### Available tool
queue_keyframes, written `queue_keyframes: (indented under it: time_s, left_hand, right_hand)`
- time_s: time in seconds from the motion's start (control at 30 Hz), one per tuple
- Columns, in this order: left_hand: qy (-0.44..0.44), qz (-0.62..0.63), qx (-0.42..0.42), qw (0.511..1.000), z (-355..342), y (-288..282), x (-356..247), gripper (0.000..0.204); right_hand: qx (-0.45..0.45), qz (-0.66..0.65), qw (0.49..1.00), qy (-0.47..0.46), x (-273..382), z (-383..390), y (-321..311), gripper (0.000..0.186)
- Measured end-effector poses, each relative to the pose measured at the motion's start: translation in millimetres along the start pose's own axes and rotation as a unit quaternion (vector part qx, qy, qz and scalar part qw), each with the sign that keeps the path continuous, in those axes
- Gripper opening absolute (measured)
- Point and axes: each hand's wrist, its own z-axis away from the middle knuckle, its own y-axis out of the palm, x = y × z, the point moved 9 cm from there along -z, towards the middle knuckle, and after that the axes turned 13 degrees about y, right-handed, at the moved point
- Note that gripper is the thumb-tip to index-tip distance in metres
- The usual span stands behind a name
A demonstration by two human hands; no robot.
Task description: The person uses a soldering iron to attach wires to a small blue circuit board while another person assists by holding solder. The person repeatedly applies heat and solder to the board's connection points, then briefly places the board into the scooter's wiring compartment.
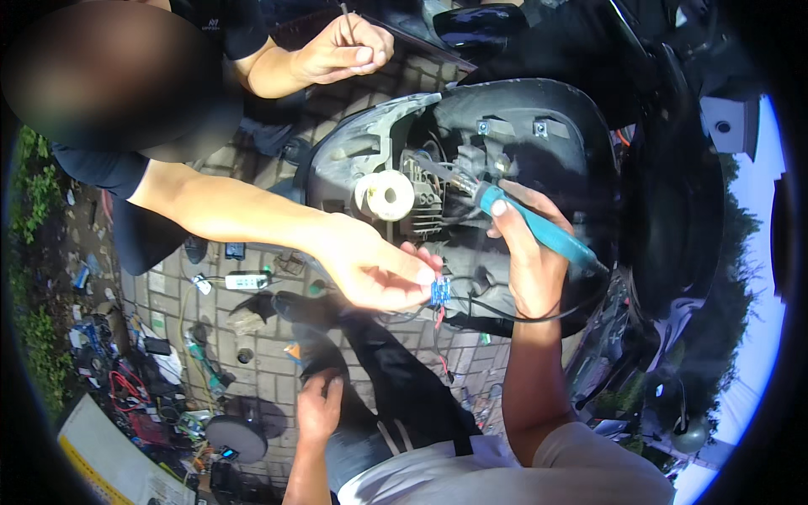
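My right hand (530, 252) grips a teal soldering iron (534, 227) with its metal tip over an engine part in the dark scooter body (555, 168). A white spool (389, 195) sits beside the finned metal. A co-worker's hand (370, 273) holds a small blue connector piece (439, 290) with black and red wires (441, 353), below and left of my right hand. The co-worker's other hand (358, 50) holds a thin rod at the top. My left hand (321, 400) rests on my leg, fingers apart and loosely bent, holding nothing visible.
The co-worker (93, 185) is at upper left. A power strip (248, 280), a phone (236, 250), cables, a round dark object (236, 436) and scattered parts lie on the paving (194, 311). Greenery (34, 210) borders the left. A white panel (118, 454) is at lower left.
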Motion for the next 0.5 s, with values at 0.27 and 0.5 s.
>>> queue_keyframes:
  time_s: [0.27, 0.5]
  left_hand:
    - [-0.047, 0.030, 0.023, 0.998, 2, 14, 26, 0.021]
    - [-0.036, 0.011, 0.038, 0.999, -1, 20, 30, 0.022]
  right_hand:
    - [-0.028, 0.009, 1.000, 0.000, -2, -2, 1, 0.032]
    - [-0.025, 0.015, 1.000, -0.007, -1, -1, -1, 0.032]
